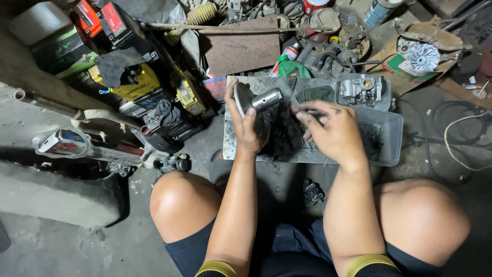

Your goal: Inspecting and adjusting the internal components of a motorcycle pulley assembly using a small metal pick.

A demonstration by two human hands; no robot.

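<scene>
My left hand grips a round metal pulley disc with a short steel shaft sticking out of its centre. The disc is held upright over a greasy metal plate on the floor. My right hand is closed on a small brush with a dark handle, its bristles close to the shaft. Both forearms reach forward between my bare knees.
A clear plastic tray lies under and right of my right hand, with a carburettor at its far edge. Several batteries, spray cans, a green bottle and engine parts crowd the back. A muffler lies left.
</scene>
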